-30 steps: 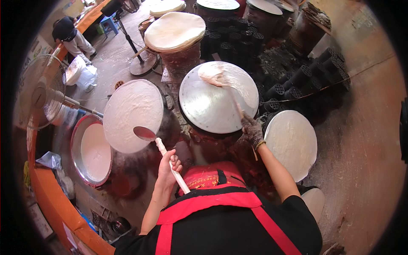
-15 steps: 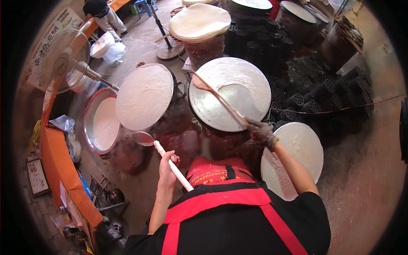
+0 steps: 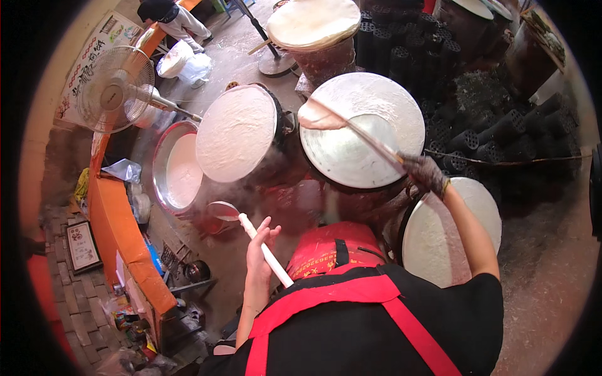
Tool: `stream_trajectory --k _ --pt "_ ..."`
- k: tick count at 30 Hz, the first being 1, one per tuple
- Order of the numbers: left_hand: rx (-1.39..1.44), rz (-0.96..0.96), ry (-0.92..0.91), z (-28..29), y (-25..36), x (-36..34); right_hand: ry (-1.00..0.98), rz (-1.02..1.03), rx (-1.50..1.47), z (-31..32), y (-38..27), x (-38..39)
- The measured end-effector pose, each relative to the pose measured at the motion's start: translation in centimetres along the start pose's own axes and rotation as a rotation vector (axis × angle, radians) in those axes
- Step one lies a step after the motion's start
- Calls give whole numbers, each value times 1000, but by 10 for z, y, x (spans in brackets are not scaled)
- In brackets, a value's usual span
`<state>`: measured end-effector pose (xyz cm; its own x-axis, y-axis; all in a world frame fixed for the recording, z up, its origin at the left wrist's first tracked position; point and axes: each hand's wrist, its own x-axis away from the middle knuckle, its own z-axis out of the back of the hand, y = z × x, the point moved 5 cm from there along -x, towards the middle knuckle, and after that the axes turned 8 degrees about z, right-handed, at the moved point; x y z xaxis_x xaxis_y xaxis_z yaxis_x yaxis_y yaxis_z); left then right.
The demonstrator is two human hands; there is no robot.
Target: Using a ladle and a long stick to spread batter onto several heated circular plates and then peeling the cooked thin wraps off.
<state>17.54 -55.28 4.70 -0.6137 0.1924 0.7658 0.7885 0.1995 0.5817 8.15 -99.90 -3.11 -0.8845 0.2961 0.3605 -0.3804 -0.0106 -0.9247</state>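
My gloved right hand (image 3: 424, 172) grips a long stick (image 3: 373, 139), its far end in a lump of pale batter (image 3: 320, 115) at the left of the middle griddle (image 3: 348, 156); batter coats its back and right, bare metal shows in the centre. My left hand (image 3: 262, 249) holds a white-handled ladle (image 3: 224, 210) loosely, some fingers lifted. The ladle's bowl is below the left griddle (image 3: 235, 131), which is covered in pale batter. A steel basin (image 3: 160, 169) of batter stands left of that. A third coated griddle (image 3: 421, 238) lies beside my right forearm.
Stacked flatbreads (image 3: 312, 22) stand behind. Black perforated briquettes (image 3: 489, 135) fill the right back, with a wire across them. A standing fan (image 3: 113, 94) and orange counter (image 3: 119, 232) are on the left. Another person (image 3: 175, 22) bends at the far left back.
The batter lump has swept from the back leftward, leaving batter over the middle griddle's back and right. My left hand's fingers have loosened on the ladle. The whole view has shifted, moving the scene rightward.
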Motion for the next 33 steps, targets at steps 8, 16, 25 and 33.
stream_trajectory --k 8,16,25,33 --pt "-267 87 81 -14 11 5 -77 509 323 -39 22 40" --pt "-392 94 -180 -41 41 -22 342 203 -744 -90 50 78" --pt "-639 160 -437 -12 87 -66 286 556 773 -224 65 182" --pt "-525 252 -423 95 126 -96 263 545 -1476 -366 6 25"
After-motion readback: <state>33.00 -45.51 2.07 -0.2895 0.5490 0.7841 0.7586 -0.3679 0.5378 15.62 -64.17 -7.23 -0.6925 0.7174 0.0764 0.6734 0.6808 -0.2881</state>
